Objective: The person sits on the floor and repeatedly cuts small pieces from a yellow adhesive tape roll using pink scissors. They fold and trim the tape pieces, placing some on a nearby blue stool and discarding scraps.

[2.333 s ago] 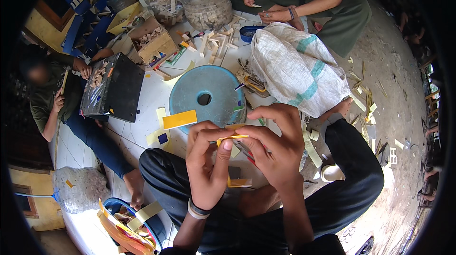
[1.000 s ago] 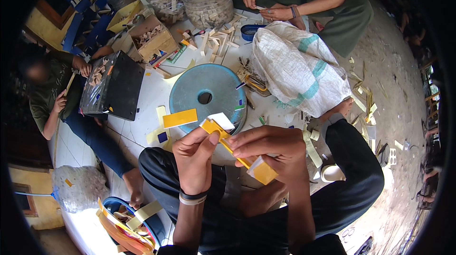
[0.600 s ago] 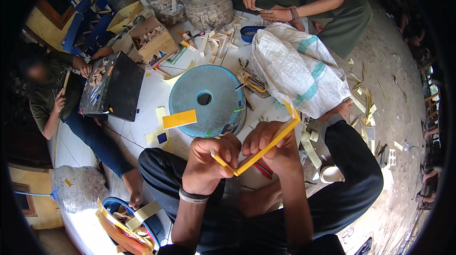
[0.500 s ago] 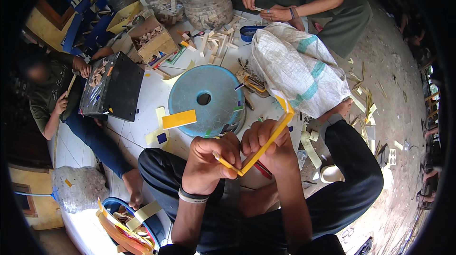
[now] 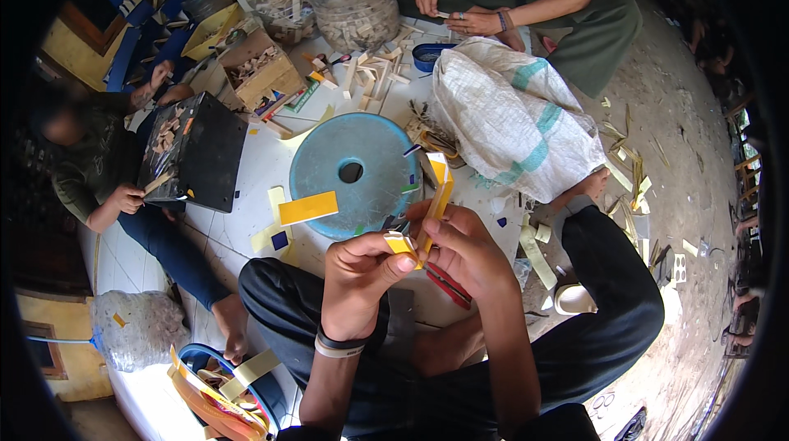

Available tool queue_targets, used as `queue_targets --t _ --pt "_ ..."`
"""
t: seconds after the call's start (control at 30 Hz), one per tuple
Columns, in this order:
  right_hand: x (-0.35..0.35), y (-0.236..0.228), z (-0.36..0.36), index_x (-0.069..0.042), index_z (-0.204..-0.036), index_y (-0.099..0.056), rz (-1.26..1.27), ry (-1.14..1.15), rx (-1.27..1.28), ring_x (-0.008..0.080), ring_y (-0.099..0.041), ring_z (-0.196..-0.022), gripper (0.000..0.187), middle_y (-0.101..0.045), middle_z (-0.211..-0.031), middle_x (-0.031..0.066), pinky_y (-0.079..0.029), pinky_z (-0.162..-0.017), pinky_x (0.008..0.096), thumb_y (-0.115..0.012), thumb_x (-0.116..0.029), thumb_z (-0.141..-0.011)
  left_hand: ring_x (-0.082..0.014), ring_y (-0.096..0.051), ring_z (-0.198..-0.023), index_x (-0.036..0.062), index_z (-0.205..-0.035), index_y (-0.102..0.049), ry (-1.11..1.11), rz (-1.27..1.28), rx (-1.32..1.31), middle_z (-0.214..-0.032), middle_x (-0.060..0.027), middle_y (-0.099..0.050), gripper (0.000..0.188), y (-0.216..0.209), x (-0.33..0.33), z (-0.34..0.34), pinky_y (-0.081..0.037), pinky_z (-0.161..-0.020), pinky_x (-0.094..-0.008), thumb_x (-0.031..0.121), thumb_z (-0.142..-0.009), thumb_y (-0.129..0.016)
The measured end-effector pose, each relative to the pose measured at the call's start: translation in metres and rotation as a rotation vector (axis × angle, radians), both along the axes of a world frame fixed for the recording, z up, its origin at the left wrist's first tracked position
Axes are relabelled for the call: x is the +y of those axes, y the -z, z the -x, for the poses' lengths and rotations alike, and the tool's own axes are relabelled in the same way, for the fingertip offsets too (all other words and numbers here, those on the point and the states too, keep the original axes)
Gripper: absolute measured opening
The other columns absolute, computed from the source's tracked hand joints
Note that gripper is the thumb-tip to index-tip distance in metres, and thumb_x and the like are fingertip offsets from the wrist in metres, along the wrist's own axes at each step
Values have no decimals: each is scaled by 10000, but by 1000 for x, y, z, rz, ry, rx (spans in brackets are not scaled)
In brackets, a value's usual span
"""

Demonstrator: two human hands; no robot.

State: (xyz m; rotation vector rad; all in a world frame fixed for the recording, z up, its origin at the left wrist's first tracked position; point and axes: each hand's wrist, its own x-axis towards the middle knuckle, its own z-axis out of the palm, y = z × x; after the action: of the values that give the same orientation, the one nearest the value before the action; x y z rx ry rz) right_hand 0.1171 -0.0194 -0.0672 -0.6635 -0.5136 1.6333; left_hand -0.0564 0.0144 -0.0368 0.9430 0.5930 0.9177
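On the blue disc's (image 5: 329,149) near side, my left hand (image 5: 362,281) and right hand (image 5: 467,250) both pinch one bent yellow strip (image 5: 440,191); a yellow card (image 5: 308,208) overlaps the near-left rim!

Yellow strip (image 5: 440,197) (bent) in both grips (image 5: 355,289) (image 5: 470,253)

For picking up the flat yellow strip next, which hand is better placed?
Probably the left hand: it is nearer the flat yellow strip than the right hand, though both grip the folded yellow piece.
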Motion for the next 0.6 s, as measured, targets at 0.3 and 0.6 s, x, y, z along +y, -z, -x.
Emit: queue_targets --t 0.3,0.6 --pt "-1 16 0 25 -1239 -577 14 -55 146 157 -684 -906 290 -680 -1067 101 -574 -804 312 -629 -150 -1013 -203 -656 -946 -12 -1074 -702 121 99 -65 -979 -117 -716 201 -2 2 4 -478 -897 -355 125 -932 -742" --pt "-1 9 -5 27 -1191 -582 -63 -119 113 178 -692 -884 278 -672 -1031 100 -570 -784 322 -642 -177 -1012 -172 -628 -1031 -13 -1068 -685 378 60 -145 -1111 -114 -702 172 4 17 14 -456 -964 -315 128 -970 -699"
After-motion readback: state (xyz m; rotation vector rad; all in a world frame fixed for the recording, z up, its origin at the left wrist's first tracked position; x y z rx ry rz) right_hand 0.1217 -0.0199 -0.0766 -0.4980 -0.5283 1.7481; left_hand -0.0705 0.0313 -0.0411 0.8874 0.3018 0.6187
